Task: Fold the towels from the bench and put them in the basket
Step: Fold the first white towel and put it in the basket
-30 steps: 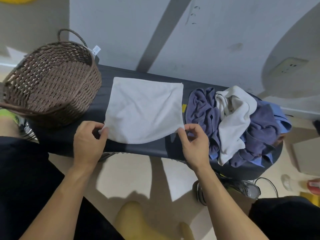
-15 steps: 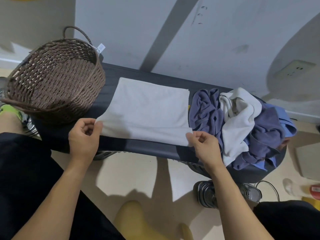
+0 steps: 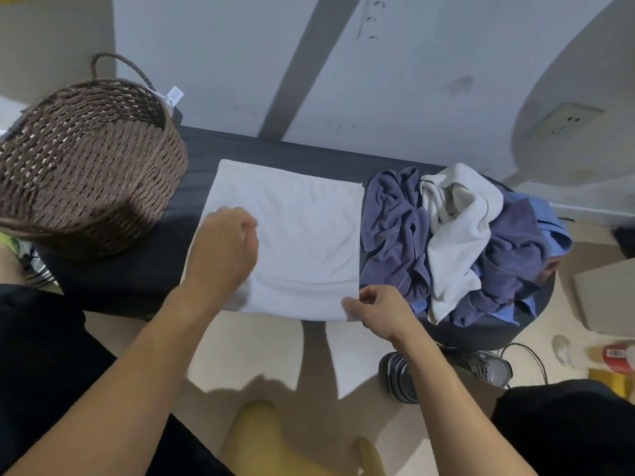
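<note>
A white towel (image 3: 302,235) is lying spread flat on the dark bench (image 3: 240,149) in the middle of the frame, its near edge hanging a little over the bench's front edge. Your left hand (image 3: 223,249) is sitting over the towel's left side, fingers curled under with the back of the hand facing the camera; you are not showing me whether those fingers are gripping cloth, so I cannot tell. Your right hand (image 3: 381,310) is pinching the towel's lower right corner between thumb and fingers, just at the bench's front edge.

The brown woven basket (image 3: 86,166) is standing on the bench at the upper left of the frame, just beside the towel's left edge, with a handle loop rising at its far side and a small white tag hanging off its rim. What lies inside it is not clear from here.

To the right of the spread towel, touching its right edge, a pile of unfolded towels (image 3: 464,242) is sitting heaped on the bench: purple, white and blue ones tangled together.

Below the bench, at the lower right, a grey shoe (image 3: 446,372) is resting on the pale floor (image 3: 268,352).
</note>
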Action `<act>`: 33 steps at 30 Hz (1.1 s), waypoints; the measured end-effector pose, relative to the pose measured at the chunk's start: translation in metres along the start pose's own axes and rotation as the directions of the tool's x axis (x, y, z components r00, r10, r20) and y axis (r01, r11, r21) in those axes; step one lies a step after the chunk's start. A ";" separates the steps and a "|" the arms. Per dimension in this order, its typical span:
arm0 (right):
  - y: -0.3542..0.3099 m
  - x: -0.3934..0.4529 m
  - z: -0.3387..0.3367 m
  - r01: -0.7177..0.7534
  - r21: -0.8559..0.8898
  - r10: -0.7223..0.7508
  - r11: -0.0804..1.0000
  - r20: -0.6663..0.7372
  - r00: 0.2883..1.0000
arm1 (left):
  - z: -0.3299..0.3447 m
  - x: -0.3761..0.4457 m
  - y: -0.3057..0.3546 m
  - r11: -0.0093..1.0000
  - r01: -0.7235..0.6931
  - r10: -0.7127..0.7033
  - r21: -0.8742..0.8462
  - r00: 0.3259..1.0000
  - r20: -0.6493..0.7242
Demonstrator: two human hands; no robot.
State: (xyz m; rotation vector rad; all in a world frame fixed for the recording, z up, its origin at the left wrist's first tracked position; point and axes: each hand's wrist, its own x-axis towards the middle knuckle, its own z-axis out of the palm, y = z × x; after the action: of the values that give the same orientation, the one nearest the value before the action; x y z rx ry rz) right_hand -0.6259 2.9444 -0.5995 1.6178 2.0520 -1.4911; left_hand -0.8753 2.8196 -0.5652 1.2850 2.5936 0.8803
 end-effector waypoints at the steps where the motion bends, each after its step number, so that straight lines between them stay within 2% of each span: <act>1: 0.000 -0.002 0.001 0.011 -0.007 -0.012 1.000 -0.008 1.000 | 0.014 0.018 0.018 0.995 -0.085 0.089 -0.061 0.994 0.067; 3: 0.000 -0.008 0.003 0.019 -0.010 -0.020 1.000 -0.013 1.000 | 0.044 0.055 0.044 0.984 -0.139 0.161 -0.114 0.962 0.221; 6: 0.001 -0.013 0.003 0.025 0.036 -0.025 0.999 -0.009 1.000 | 0.080 0.097 0.058 0.982 -0.151 0.188 -0.116 0.875 0.446; 9: 0.001 -0.013 -0.004 0.023 0.088 -0.023 0.996 0.009 1.000 | 0.104 0.117 0.053 0.975 -0.220 0.180 0.014 0.831 0.526; 14: 0.004 -0.009 -0.021 -0.080 -0.009 0.081 0.997 0.136 0.987 | 0.126 0.123 0.043 0.976 -0.213 0.172 0.039 0.872 0.458; 17: 0.003 -0.007 -0.024 -0.133 -0.047 0.138 0.990 0.160 0.977 | 0.134 0.122 0.042 0.977 -0.208 0.169 0.045 0.889 0.425; 20: -0.001 -0.006 -0.021 -0.156 -0.058 0.161 0.986 0.105 0.981 | 0.134 0.121 0.045 0.973 -0.220 0.172 0.067 0.889 0.424; 23: -0.004 -0.009 -0.016 -0.162 -0.069 0.160 0.984 -0.033 0.987 | 0.121 0.110 0.047 0.959 -0.279 0.227 0.044 0.853 0.469; 26: -0.008 -0.013 -0.018 -0.171 -0.109 0.161 0.979 -0.100 0.982 | 0.094 0.076 0.039 0.926 -0.377 0.333 0.033 0.854 0.399; 29: -0.012 -0.013 -0.023 -0.075 -0.180 0.033 0.981 -0.224 0.974 | 0.059 0.023 0.012 0.954 -0.296 0.275 0.040 0.922 0.271; 31: -0.022 -0.011 -0.022 0.073 -0.031 -0.078 0.997 -0.262 0.962 | 0.036 -0.014 -0.014 0.981 -0.193 0.179 0.033 0.951 0.252; 33: -0.039 -0.007 -0.013 0.210 0.149 -0.171 0.966 -0.242 0.955 | 0.019 -0.045 -0.042 0.989 -0.125 0.102 0.072 0.959 0.264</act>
State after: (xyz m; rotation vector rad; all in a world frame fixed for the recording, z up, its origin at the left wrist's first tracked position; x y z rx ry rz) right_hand -0.6480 2.9520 -0.5653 1.7720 2.3179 -1.6576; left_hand -0.8690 2.7741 -0.6101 1.4759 2.3969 0.5718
